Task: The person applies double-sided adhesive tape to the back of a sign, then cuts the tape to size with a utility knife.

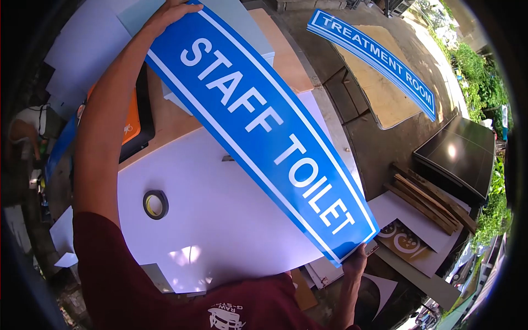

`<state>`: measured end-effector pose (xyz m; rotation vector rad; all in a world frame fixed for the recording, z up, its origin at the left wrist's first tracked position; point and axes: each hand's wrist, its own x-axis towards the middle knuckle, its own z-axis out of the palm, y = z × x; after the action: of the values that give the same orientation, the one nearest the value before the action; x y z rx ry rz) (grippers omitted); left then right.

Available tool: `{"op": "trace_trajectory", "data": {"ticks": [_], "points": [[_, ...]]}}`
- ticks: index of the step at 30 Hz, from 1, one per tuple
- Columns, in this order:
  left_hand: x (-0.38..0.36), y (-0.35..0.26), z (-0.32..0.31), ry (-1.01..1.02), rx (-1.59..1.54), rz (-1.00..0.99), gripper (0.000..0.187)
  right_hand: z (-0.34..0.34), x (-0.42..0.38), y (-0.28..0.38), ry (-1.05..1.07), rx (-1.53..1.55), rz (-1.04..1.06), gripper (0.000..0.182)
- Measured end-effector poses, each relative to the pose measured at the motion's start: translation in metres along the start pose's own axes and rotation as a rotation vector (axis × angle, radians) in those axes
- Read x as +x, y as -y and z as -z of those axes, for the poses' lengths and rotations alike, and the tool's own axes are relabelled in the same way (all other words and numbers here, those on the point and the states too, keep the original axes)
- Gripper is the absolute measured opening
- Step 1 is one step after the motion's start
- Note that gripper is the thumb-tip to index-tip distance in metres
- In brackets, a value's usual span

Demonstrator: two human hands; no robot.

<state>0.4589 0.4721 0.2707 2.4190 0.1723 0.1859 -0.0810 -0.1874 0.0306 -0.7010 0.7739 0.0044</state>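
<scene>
A long blue sign (263,140) with white "STAFF TOILET" lettering and a white border is held up at a slant over the table. At its upper left end, my left hand (171,15) grips the edge, fingers curled over it. The lower right corner sits in my right hand (356,259), which is partly hidden behind the sign. Beneath, a white sheet (192,242) covers the near part of the table. A dark roll of tape (164,201) lies on that sheet, left of the sign.
Several stacked blue "TREATMENT ROOM" signs (379,59) rest on a tan board (393,113) at the upper right. Wooden strips (426,201) and a dark panel (459,154) lie to the right. An orange and black case (135,124) stands beyond my left arm. Another person (27,129) is at far left.
</scene>
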Motion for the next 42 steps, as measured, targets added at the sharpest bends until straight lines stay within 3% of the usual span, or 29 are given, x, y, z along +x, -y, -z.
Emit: {"op": "trace_trajectory", "data": {"ticks": [5, 9, 12, 13, 14, 16, 17, 18, 19, 20, 23, 25, 27, 30, 34, 38, 42], "points": [[0.062, 0.064, -0.034, -0.009, 0.165, -0.052, 0.092, -0.029, -0.021, -0.009, -0.034, -0.008, -0.044, 0.05], [0.06, 0.058, -0.04, 0.01, 0.068, -0.004, 0.098, -0.042, -0.033, -0.016, -0.067, 0.039, -0.091, 0.05], [0.048, 0.036, -0.035, 0.076, 0.174, -0.01, 0.098, -0.039, -0.036, -0.018, -0.045, 0.067, -0.107, 0.052], [0.049, 0.042, -0.044, -0.046, 0.315, -0.03, 0.089, -0.039, -0.037, -0.018, -0.029, 0.058, -0.11, 0.052], [0.041, 0.04, -0.047, -0.131, 0.225, -0.083, 0.086, -0.039, -0.038, -0.018, -0.01, 0.05, -0.116, 0.053], [0.003, 0.053, -0.035, -0.32, 0.083, -0.16, 0.08, -0.037, -0.046, -0.018, -0.019, 0.039, -0.124, 0.054], [-0.031, 0.05, -0.03, -0.319, 0.081, -0.043, 0.083, -0.043, -0.049, -0.016, -0.022, 0.044, -0.111, 0.055], [-0.095, 0.041, -0.041, -0.564, 0.192, -0.101, 0.053, -0.057, -0.054, -0.013, 0.159, 0.058, -0.162, 0.055], [-0.145, 0.023, -0.051, -0.69, -0.087, -0.181, 0.043, -0.055, -0.053, -0.014, 0.163, 0.051, -0.17, 0.055], [-0.196, 0.013, -0.068, -0.69, -0.317, -0.146, 0.033, -0.051, -0.053, -0.013, 0.165, 0.041, -0.175, 0.055], [-0.326, 0.009, -0.136, -0.508, -0.398, 0.205, 0.042, -0.033, -0.052, -0.015, 0.175, 0.041, -0.164, 0.055], [-0.39, -0.007, -0.175, -0.09, -0.556, 0.383, 0.05, -0.027, -0.052, -0.014, 0.147, 0.067, -0.168, 0.055], [-0.433, -0.009, -0.216, 0.128, -0.841, 0.363, 0.059, -0.01, -0.054, -0.017, 0.115, 0.109, -0.163, 0.053], [-0.441, -0.05, -0.215, 0.12, -1.024, 0.238, 0.049, -0.021, -0.063, -0.017, 0.244, 0.126, -0.185, 0.052], [-0.444, -0.05, -0.214, -0.005, -1.068, 0.18, 0.04, -0.023, -0.079, -0.018, 0.33, -0.047, -0.096, 0.044], [-0.434, -0.036, -0.205, -0.004, -1.048, 0.164, 0.038, -0.011, -0.079, -0.035, 0.394, -0.123, -0.101, 0.036], [-0.358, -0.003, -0.179, 0.016, -1.046, 0.258, 0.038, -0.097, -0.071, -0.059, 0.407, -0.13, -0.138, 0.035]]}}
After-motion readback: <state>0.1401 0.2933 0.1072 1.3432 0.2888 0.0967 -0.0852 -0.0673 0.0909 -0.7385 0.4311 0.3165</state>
